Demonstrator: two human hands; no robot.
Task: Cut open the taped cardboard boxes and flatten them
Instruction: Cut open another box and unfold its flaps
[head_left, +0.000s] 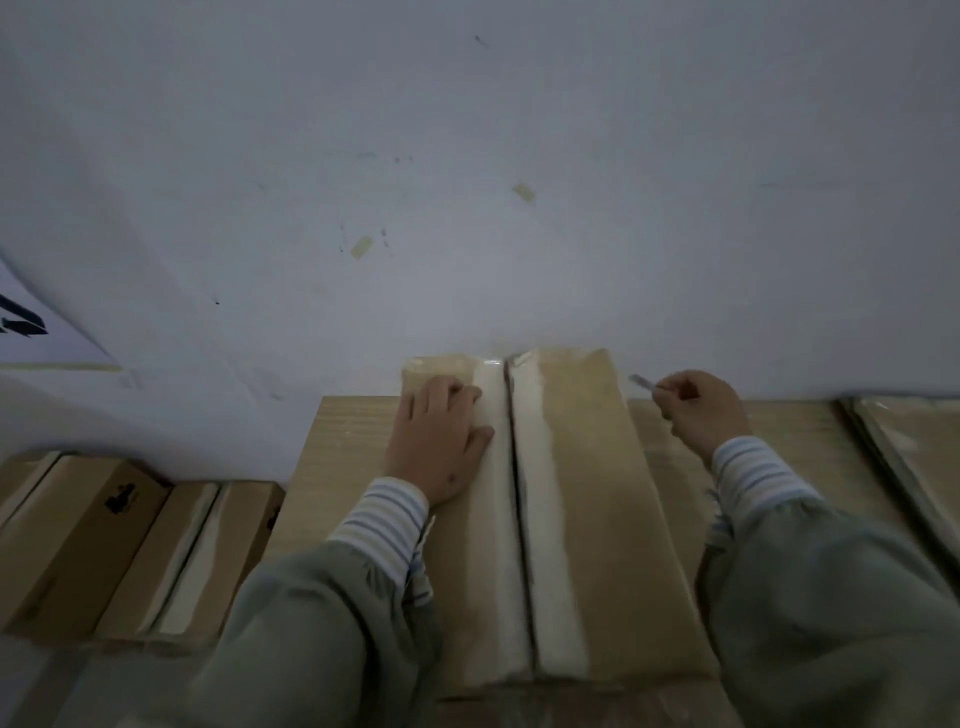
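Note:
A long cardboard box (587, 499) lies on the wooden table (332, 457), stretching away from me to the wall. A wide strip of pale tape (545, 519) runs down its top, and a dark slit shows along the centre seam. My left hand (439, 441) rests flat on the box's left flap, fingers spread beside the seam. My right hand (698, 410) is off the box's far right edge, above the table, fingers closed on a small knife whose blade (640, 382) points left.
Two taped cardboard boxes (104, 545) sit lower down to the left of the table. Flattened cardboard (909, 452) lies at the table's right end. A white wall (467, 182) with bits of tape stands just behind the table.

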